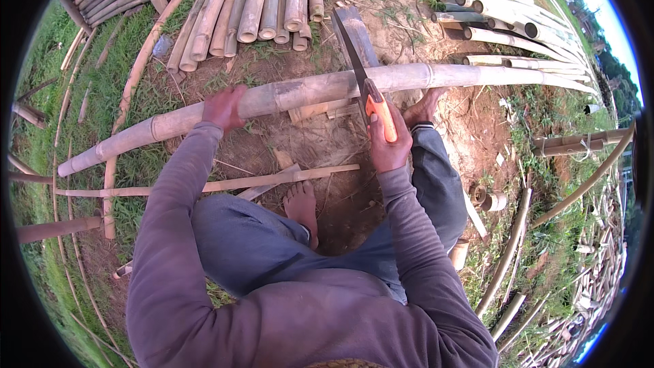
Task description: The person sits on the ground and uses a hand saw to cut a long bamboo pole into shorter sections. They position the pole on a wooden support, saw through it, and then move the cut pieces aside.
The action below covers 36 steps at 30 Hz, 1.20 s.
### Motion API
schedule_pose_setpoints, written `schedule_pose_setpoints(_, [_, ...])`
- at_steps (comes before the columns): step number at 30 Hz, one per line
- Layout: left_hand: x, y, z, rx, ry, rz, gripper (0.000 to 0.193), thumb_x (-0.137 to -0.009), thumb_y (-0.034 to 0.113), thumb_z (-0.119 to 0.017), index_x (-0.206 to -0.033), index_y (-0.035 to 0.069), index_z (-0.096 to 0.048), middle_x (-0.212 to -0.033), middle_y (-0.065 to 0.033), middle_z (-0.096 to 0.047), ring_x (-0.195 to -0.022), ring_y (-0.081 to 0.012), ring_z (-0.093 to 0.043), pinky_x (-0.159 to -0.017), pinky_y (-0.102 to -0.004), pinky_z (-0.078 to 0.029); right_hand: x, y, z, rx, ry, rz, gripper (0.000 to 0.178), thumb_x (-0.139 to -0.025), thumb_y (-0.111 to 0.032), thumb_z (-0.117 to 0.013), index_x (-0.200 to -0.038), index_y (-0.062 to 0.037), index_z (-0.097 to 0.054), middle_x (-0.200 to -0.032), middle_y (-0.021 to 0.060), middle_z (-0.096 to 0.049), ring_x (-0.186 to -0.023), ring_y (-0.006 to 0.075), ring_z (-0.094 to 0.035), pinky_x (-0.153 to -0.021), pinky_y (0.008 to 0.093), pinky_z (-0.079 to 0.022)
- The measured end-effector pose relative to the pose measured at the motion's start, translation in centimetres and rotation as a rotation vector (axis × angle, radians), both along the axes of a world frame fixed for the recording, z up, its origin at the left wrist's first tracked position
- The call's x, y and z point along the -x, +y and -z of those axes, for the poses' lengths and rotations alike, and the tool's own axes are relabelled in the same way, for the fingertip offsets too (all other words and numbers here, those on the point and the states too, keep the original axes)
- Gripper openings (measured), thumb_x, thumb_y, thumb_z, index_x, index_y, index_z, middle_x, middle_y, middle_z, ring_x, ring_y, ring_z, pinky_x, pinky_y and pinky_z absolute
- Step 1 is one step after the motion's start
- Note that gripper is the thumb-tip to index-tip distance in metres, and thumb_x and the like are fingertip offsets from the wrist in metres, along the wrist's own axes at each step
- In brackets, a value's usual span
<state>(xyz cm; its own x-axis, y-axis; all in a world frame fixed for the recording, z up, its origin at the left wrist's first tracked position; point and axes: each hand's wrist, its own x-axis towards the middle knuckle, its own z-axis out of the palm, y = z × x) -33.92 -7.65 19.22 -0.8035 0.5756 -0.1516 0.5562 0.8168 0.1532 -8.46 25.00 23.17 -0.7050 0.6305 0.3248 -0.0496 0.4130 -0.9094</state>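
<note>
A long, thick bamboo pole (315, 90) lies crosswise in front of me, spanning most of the view. My left hand (225, 107) is closed round it, left of the middle. In my right hand (391, 148) is a handsaw (380, 114) with an orange handle. Its dark blade lies across the pole, pointing away from me; whether it has bitten into the bamboo I cannot tell. Beneath the pole near the blade is a wooden board (357, 35). My bare right foot (422, 106) is close against the pole, just right of the saw.
Bamboo poles (255, 10) lie bundled at the far left of centre, and cut lengths (504, 17) are heaped at the far right. A thin bamboo strip (272, 180) lies by my left foot (300, 206). Short bamboo pieces (494, 201) and a slanting pole (507, 252) are to the right.
</note>
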Motion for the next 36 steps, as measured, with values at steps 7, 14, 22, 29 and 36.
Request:
schedule_pose_setpoints(7, [-0.3, -2.4, 1.3, -0.039, 0.059, -0.016, 0.096, -0.067, 0.028, -0.097, -0.15, 0.017, -0.051, -0.135, -0.0155, -0.065, -0.127, -0.0391, -0.064, -0.107, -0.0578, -0.048, -15.7, -4.0, -1.9, 0.175, -0.101, -0.053, 0.045, -0.105, -0.014, -0.069, -0.144, 0.0074, -0.06, -0.126, 0.0187, -0.075, -0.111, 0.0197, -0.074, -0.089, 0.0336, -0.062])
schedule_pose_setpoints(14, [-0.4, -0.1, 0.3, -0.011, 0.013, -0.018, 0.095, -0.066, 0.028, -0.097, -0.148, 0.018, -0.051, -0.135, -0.0146, -0.065, -0.128, -0.0395, -0.064, -0.107, -0.0585, -0.048, -5.4, -0.9, 2.2, 0.173, -0.004, -0.014, 0.045, -0.104, -0.014, -0.072, -0.144, 0.004, -0.062, -0.126, 0.0154, -0.075, -0.107, 0.0185, -0.072, -0.092, 0.0318, -0.057])
schedule_pose_setpoints(22, [0.3, -2.2, 1.5, -0.049, 0.06, 0.01, 0.095, -0.065, 0.028, -0.096, -0.148, 0.017, -0.052, -0.132, -0.0149, -0.066, -0.126, -0.0396, -0.064, -0.106, -0.0558, -0.05, -11.8, -3.3, 0.4, 0.171, -0.082, -0.041, 0.047, -0.104, -0.015, -0.07, -0.144, 0.0084, -0.059, -0.13, 0.0225, -0.074, -0.115, 0.0257, -0.074, -0.098, 0.0366, -0.058])
schedule_pose_setpoints(29, [-0.5, -1.1, 1.0, -0.029, 0.07, 0.012, 0.095, -0.066, 0.028, -0.095, -0.15, 0.016, -0.052, -0.133, -0.0152, -0.066, -0.126, -0.0391, -0.065, -0.106, -0.0549, -0.05, -11.9, -3.5, 0.7, 0.238, -0.068, -0.046, 0.049, -0.107, -0.015, -0.069, -0.148, 0.008, -0.057, -0.134, 0.0185, -0.072, -0.114, 0.0204, -0.073, -0.095, 0.0318, -0.059])
schedule_pose_setpoints(36, [-0.1, -1.0, -0.4, 0.027, 0.016, -0.015, 0.094, -0.068, 0.029, -0.094, -0.15, 0.017, -0.052, -0.133, -0.015, -0.066, -0.126, -0.0376, -0.065, -0.105, -0.0567, -0.05, -7.3, -1.7, 0.9, 0.076, -0.034, -0.022, 0.041, -0.103, -0.011, -0.07, -0.142, 0.003, -0.064, -0.121, 0.0182, -0.076, -0.104, 0.0181, -0.073, -0.088, 0.0341, -0.058])
